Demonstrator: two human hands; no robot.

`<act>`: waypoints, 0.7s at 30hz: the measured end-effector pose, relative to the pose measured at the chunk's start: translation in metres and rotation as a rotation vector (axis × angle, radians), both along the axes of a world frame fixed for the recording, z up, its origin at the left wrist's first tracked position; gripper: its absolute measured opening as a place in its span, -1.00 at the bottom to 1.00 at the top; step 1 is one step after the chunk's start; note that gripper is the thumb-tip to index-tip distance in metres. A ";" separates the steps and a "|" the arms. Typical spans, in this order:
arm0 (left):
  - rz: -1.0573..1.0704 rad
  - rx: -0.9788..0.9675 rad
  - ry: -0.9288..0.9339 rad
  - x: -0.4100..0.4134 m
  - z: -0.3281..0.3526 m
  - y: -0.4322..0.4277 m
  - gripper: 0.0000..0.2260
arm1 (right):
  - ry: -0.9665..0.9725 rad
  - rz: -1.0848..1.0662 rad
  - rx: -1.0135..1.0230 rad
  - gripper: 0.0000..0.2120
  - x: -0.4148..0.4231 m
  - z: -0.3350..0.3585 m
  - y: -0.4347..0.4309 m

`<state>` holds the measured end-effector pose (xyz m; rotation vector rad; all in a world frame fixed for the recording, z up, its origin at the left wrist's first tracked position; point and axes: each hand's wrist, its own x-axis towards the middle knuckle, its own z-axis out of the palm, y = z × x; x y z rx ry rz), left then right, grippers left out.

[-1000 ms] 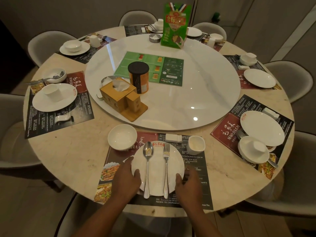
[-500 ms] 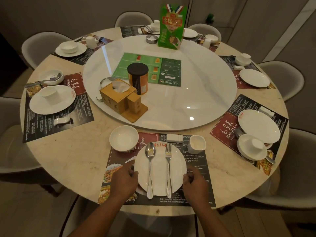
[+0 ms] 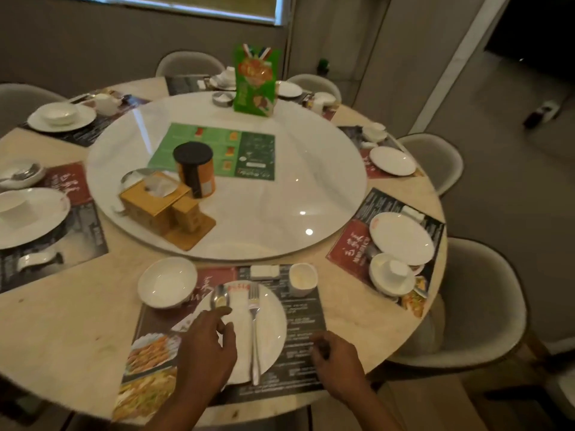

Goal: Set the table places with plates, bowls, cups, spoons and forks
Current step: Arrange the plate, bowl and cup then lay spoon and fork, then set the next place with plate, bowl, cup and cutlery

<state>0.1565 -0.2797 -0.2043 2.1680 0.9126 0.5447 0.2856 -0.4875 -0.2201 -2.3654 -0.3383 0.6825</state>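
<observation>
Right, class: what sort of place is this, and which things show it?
Probably a restaurant dining room: round table with a central turntable, printed menu placemats at the seats, a green promotional stand.

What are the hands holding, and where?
Left hand covers the spoon's handle; whether it has a grip cannot be told. Right hand holds nothing visible.

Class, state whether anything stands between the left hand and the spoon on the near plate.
Nothing visible does: the left hand lies over the handle of the spoon, and the fork lies apart to the right.
</observation>
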 end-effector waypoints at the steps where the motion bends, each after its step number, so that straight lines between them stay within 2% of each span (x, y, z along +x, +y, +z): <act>1: -0.032 0.007 -0.011 0.012 0.006 -0.010 -0.75 | -0.010 0.011 0.003 -0.87 0.011 0.004 -0.012; 5: -0.167 -0.003 -0.035 0.069 0.017 -0.058 -0.79 | -0.104 0.022 0.007 -0.88 0.063 0.017 -0.066; 8: -0.189 -0.068 -0.042 0.120 0.019 -0.105 -0.78 | -0.177 0.060 0.018 -0.85 0.114 0.023 -0.114; 15: -0.081 -0.138 -0.041 0.225 0.018 -0.209 -0.75 | -0.201 0.245 -0.054 -0.89 0.237 0.044 -0.214; 21: 0.027 -0.139 0.008 0.271 0.023 -0.243 -0.74 | -0.270 0.341 -0.111 -0.86 0.312 0.047 -0.250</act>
